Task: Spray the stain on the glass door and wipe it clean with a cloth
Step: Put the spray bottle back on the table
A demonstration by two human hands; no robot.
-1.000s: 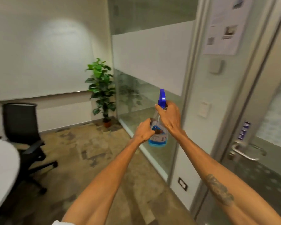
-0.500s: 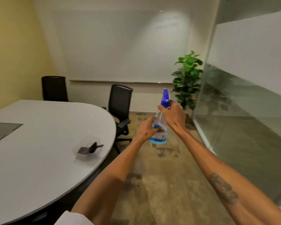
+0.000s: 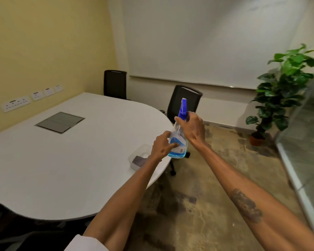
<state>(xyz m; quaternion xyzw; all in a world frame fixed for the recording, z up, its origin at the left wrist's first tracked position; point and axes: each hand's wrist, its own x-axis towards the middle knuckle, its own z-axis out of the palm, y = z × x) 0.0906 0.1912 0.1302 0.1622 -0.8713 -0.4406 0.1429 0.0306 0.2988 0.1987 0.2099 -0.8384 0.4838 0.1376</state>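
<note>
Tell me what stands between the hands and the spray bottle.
Nothing. The right hand grips the spray bottle at its neck, below the blue trigger head, and the left hand touches its lower body.

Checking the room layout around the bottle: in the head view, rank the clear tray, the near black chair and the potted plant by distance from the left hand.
1. clear tray, on the table edge, just below-left.
2. near black chair, behind the spray bottle.
3. potted plant, far right, by the glass.
</note>
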